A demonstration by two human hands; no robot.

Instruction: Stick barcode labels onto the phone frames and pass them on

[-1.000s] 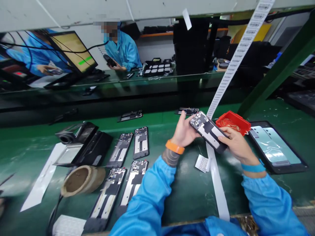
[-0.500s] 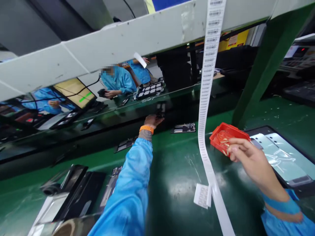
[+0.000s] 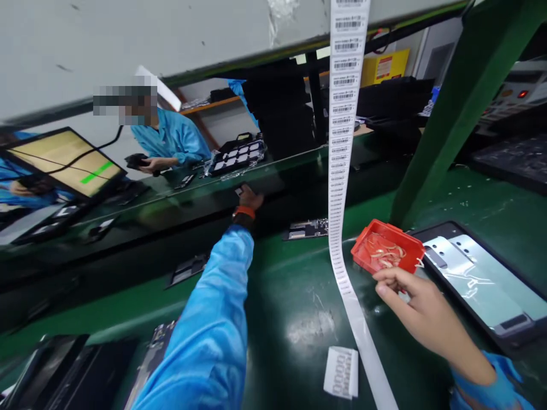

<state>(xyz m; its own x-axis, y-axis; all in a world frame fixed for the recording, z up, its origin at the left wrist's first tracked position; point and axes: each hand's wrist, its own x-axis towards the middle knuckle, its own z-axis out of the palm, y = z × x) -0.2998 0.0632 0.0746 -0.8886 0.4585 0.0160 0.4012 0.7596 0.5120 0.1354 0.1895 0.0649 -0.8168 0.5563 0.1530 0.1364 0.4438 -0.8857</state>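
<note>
My left hand (image 3: 250, 199), with an orange band at the wrist, reaches far forward over the dark strip behind the bench. A small dark piece with a pale edge (image 3: 239, 192) shows at its fingers, too dim to name; whether I grip it is unclear. My right hand (image 3: 405, 293) is at the near edge of a red tray (image 3: 363, 259), thumb and forefinger drawn together. What they hold, if anything, is hidden. Thin beige strips (image 3: 387, 255) lie in the tray. Between my hands, a phone frame with its circuit board (image 3: 305, 229) rests at the bench's back.
A long barcode label strip (image 3: 339, 188) hangs down onto the green bench. A small label sheet (image 3: 341, 373) lies near it. Pale green phone covers (image 3: 482, 279) sit on a dark tray at right. A green post (image 3: 448, 114) rises behind. Across, a co-worker (image 3: 171, 136) holds something dark.
My left hand has moved slightly farther forward, and the dark piece beside it now shows left of its fingers. My right hand has drawn back, uncovering the strips in the red tray. The view has shifted.
</note>
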